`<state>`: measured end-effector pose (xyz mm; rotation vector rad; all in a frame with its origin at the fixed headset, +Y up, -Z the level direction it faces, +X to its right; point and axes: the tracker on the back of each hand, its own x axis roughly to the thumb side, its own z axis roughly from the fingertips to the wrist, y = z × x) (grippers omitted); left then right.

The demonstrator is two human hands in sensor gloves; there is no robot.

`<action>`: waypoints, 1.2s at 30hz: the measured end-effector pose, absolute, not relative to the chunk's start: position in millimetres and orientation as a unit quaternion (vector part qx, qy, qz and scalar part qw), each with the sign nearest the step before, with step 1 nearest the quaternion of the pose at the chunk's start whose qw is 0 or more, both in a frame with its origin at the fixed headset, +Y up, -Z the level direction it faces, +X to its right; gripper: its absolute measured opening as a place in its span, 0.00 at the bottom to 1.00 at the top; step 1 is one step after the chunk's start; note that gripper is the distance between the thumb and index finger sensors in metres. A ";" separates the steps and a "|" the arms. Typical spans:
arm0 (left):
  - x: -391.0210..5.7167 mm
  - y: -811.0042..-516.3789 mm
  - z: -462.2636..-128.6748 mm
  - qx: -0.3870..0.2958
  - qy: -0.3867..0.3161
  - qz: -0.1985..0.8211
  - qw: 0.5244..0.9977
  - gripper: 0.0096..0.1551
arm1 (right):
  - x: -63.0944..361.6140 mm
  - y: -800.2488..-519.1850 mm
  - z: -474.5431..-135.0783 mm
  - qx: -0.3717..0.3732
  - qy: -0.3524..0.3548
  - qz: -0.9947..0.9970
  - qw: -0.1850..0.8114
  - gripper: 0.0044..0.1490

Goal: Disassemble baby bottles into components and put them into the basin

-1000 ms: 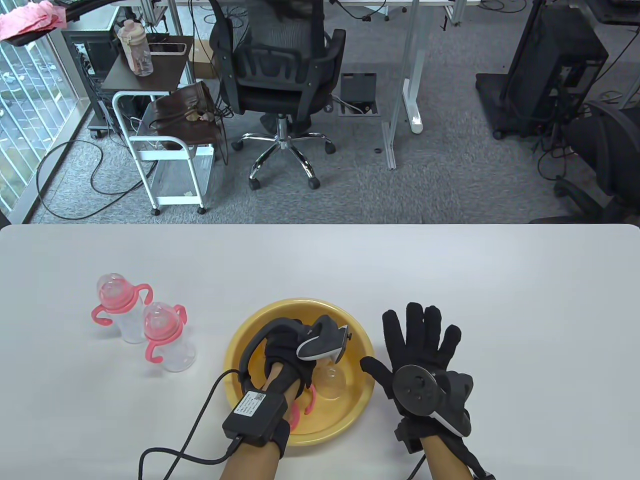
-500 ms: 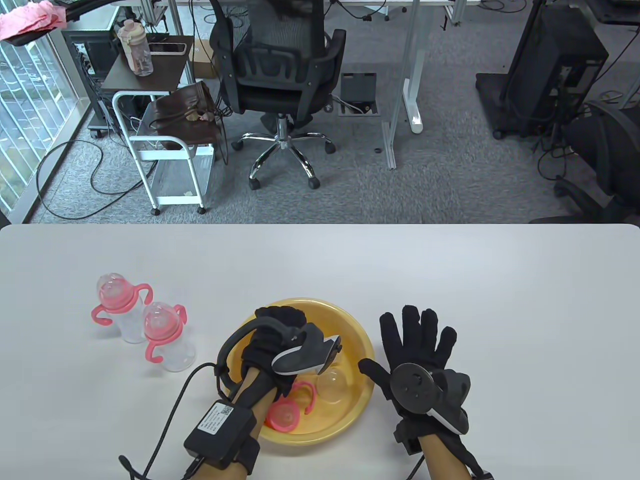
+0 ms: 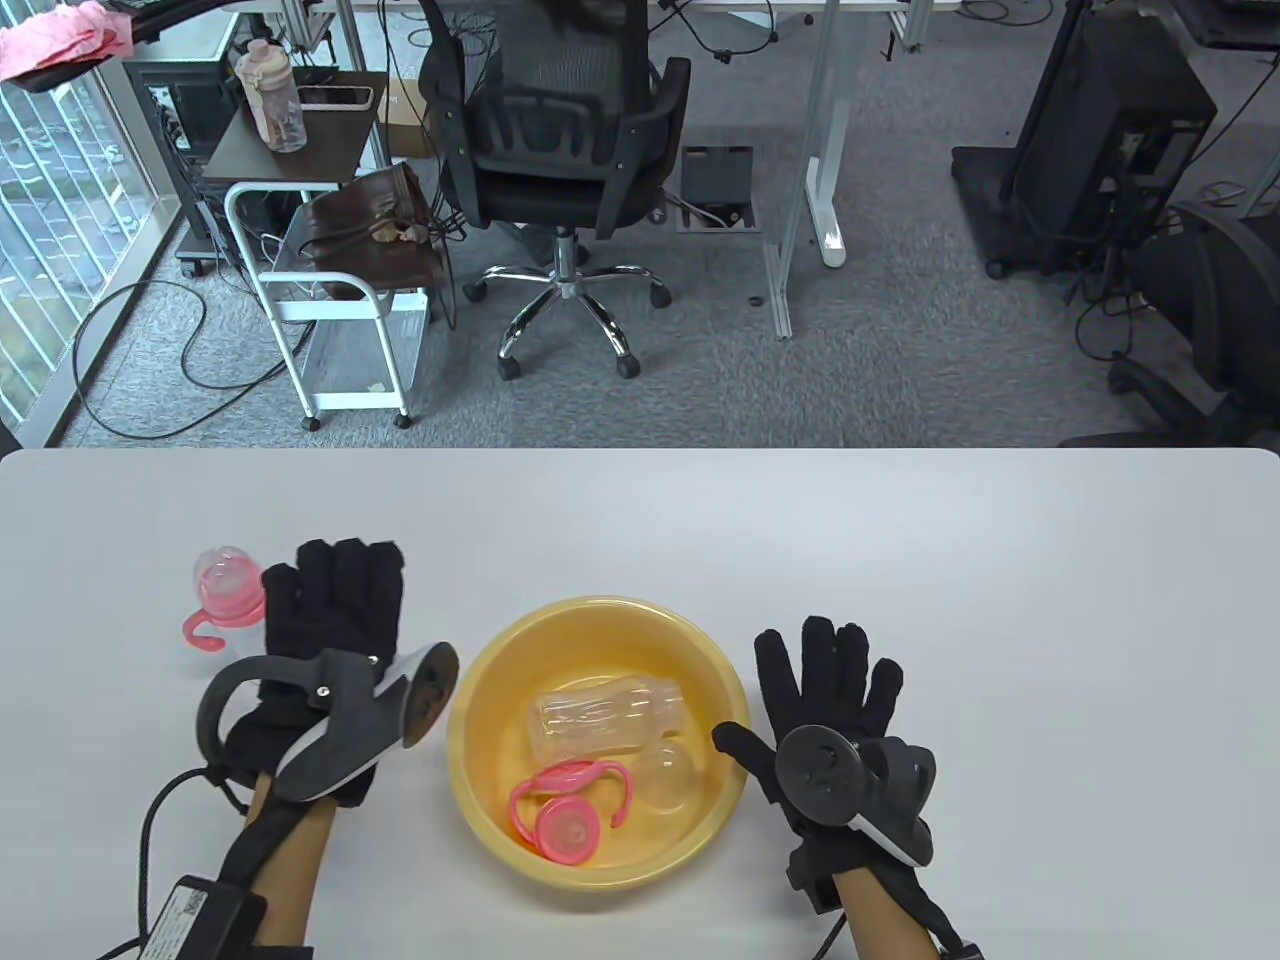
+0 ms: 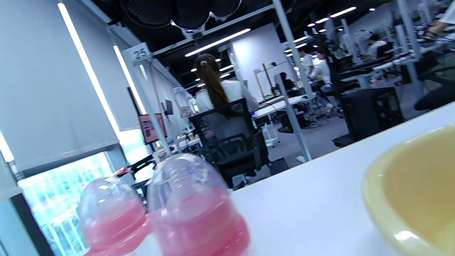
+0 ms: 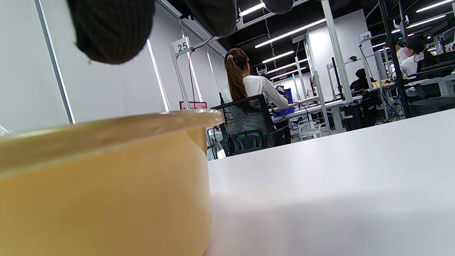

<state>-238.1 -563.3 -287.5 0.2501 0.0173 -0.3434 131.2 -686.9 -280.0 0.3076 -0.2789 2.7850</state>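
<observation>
In the yellow basin (image 3: 600,607) lie a clear bottle body (image 3: 605,714), a pink handled collar with its nipple (image 3: 566,808) and a clear dome cap (image 3: 666,771). My left hand (image 3: 337,598) hovers left of the basin with straight fingers, hiding the nearer assembled bottle in the table view. The farther bottle (image 3: 226,586) stands just beyond my fingertips. The left wrist view shows both bottles close up, the near one (image 4: 196,209) and the far one (image 4: 112,213), plus the basin's rim (image 4: 408,185). My right hand (image 3: 832,682) lies flat and empty on the table right of the basin (image 5: 103,177).
The white table (image 3: 900,540) stretches wide to the right and behind the basin. A black cable (image 3: 150,830) trails from my left wrist along the table's front left. An office chair (image 3: 560,130) and a white cart (image 3: 330,300) stand on the floor beyond the far edge.
My left hand came out of the basin and swung left over the nearer bottle. The clear bottle body now lies uncovered in the basin. My right hand stayed put.
</observation>
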 end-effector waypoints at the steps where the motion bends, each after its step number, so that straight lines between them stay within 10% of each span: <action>1: -251.2 -564.6 -285.7 0.122 0.031 -0.156 0.980 0.63 | 131.3 -687.0 -280.1 0.107 -0.097 0.976 0.162 0.55; 16: -322.7 -669.0 -299.9 -0.068 0.182 -0.033 0.980 0.53 | 131.6 -688.9 -279.9 0.100 -0.090 0.978 0.158 0.55; 36: -291.8 -663.7 -293.5 0.121 0.136 0.022 0.983 0.24 | 131.4 -688.7 -280.8 0.103 -0.094 0.978 0.153 0.54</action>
